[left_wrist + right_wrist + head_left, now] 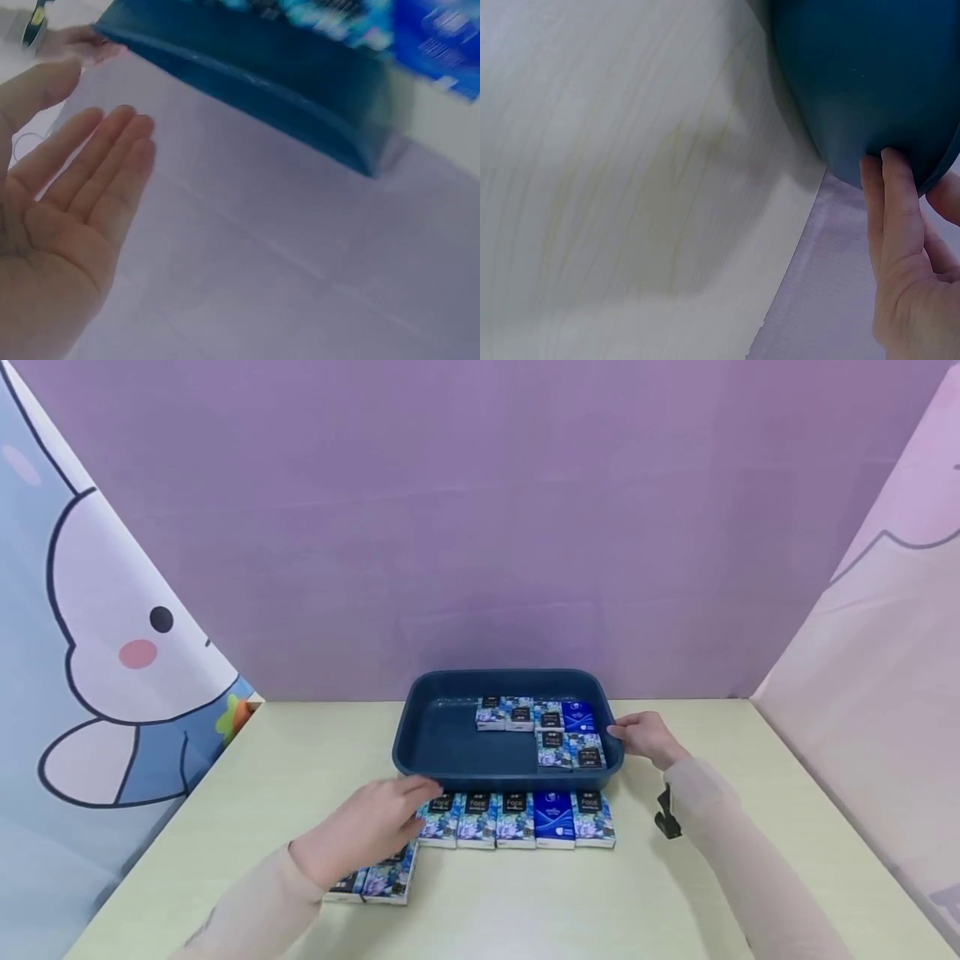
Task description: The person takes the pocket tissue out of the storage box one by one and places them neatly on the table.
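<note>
A table (517, 902), a tray (438, 743), two hands and their packs
The table spreads beneath all the fingers; the tray sits left of the right hand (651, 740), whose thumb and fingers pinch its rim; the left hand (367, 822) holds nothing, fingers nearly straight; six packs (553, 749) show inside the tray, left of the right fingers, five in a row (515, 822) beside the left fingers, two more (390, 877) nearer the wearer
</note>
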The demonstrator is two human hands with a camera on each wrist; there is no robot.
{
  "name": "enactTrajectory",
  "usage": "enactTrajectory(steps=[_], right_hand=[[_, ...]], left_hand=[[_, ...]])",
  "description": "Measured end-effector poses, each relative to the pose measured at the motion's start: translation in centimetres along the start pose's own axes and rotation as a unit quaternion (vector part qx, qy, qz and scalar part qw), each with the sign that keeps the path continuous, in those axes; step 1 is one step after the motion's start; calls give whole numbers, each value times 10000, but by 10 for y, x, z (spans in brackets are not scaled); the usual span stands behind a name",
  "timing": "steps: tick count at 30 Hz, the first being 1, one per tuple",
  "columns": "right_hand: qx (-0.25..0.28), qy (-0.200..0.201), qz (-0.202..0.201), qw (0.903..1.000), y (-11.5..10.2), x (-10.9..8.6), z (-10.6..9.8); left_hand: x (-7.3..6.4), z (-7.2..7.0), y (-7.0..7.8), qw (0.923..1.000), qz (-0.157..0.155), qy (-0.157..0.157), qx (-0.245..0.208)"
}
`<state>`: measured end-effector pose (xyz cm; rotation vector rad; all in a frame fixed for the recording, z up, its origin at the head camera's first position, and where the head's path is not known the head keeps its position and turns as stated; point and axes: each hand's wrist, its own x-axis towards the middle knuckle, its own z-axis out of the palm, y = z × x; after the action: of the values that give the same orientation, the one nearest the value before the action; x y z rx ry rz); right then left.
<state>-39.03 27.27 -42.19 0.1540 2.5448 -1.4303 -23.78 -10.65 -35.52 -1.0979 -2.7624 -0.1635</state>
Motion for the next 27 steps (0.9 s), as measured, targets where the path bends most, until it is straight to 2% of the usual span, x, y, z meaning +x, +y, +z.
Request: enactTrajectory(steps=[3,7,11,15,19,23,27], right_hand=[[53,-8,-7,10000,0,0,0],[42,4,7,10000,3,0,0],[32,74,-38,10000,5,1,1],[7,102,-10,9999,3,1,0],[36,108,-33,9999,0,0,-1],[70,126,13,9999,1,0,1],[122,147,35,9998,0,-1,2]], left_hand=[[28,-11,-4,9998,109,96,-137],[67,-22,-13,9998,-28,-51,-200],[107,-23,-23,9993,-221,-299,-57],[141,-15,-34,9962,-525,-698,-45],[167,-2,-46,9918,-726,-1043,-89],[184,13,-59,9862,-917,-1371,-126],[196,27,-70,9789,-1186,-1648,-212]])
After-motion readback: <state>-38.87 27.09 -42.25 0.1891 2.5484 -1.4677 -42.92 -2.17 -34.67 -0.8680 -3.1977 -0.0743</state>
